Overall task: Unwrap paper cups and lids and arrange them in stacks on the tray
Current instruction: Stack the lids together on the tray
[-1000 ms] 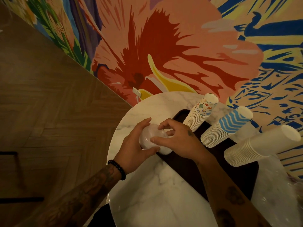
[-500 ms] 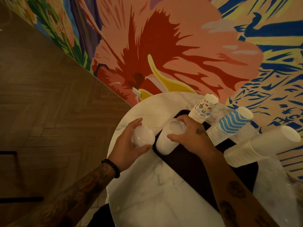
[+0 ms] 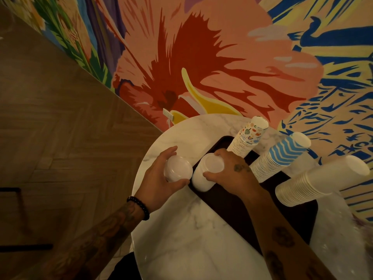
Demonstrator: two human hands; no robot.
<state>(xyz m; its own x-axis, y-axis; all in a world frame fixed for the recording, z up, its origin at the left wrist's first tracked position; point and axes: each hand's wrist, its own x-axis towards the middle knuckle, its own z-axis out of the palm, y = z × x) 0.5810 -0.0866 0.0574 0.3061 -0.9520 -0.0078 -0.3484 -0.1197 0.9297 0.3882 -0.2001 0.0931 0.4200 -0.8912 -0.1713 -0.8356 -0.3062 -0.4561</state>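
Note:
A dark tray lies on a round white marble table. My right hand grips a tall white stack of lids standing upright at the tray's near-left corner. Just left of it, above the table, my left hand holds a small stack of translucent white lids. On the tray behind stand three upside-down cup stacks: a patterned stack, a blue wavy stack and a plain white stack.
A bright flower mural wall runs right behind the table. Wooden floor lies to the left, with a dark stool frame low at the left edge. Crumpled clear plastic wrap lies at the table's right edge.
A second ago both hands held one bundle of lids together. They have split it: my right hand stood the tall part on the tray, my left drew the small part to the left.

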